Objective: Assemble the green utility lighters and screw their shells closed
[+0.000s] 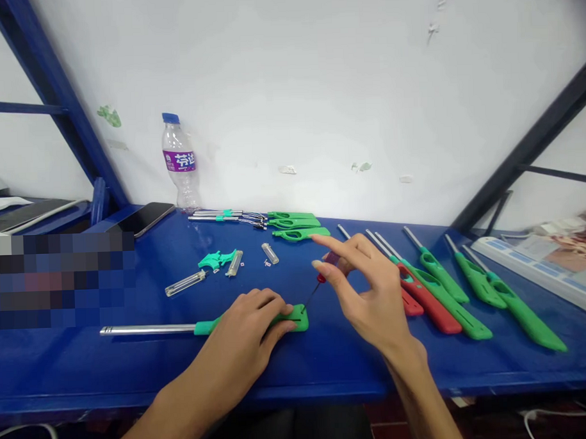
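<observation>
A green gas lighter [303, 320] with a long metal barrel lies across the front of the blue table, barrel pointing left. My left hand [251, 323] is closed over its handle and presses it against the tabletop. In my right hand [367, 284] is a small screwdriver [321, 279] with a red handle, held at a slant by the fingers. Its thin shaft reaches down to the butt end of the lighter's handle, and the tip meets the green plastic near a small hole. Part of the screwdriver's handle is hidden behind my fingers.
Several green lighters [527, 314] and red ones [433, 301] lie at right. Behind are green handle shells [296, 233], metal barrels with wires [216, 216], clear fuel tanks [185, 283] and teal parts [216, 259]. A bottle [179, 161] and phone [149, 218] stand back left.
</observation>
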The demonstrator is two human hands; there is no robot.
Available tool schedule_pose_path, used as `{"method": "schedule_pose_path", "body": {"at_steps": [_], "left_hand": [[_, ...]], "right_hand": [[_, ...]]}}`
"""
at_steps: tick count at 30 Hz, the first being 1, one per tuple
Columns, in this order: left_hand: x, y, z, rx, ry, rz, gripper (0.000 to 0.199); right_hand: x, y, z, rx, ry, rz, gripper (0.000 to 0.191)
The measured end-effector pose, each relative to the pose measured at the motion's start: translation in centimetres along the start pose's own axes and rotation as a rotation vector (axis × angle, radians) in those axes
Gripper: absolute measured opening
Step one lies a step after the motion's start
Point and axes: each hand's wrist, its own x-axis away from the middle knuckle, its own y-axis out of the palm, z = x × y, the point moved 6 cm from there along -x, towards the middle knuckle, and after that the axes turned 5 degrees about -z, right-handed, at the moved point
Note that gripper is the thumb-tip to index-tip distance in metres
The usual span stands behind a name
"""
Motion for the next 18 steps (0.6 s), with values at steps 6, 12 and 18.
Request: {"method": "schedule_pose_path", "body": {"at_steps": [6, 12, 18], "left_hand": [[0.2, 0.1, 0.0, -0.021, -0.009, -0.001, 0.01], [0.2, 0.1, 0.0, -0.01, -0.016, 0.001, 0.009], [0.1, 0.2, -0.1, 0.004, -0.013, -0.011, 0.009]], "right_hand": [[0.1, 0.7, -0.2, -0.168, 0.042, -0.151, 0.034], [0.2, 0.9, -1.5, -0.064, 0.023, -0.086, 0.028], [0.5, 2.4, -2.4, -0.225, 0.008, -0.292, 0.046]]}}
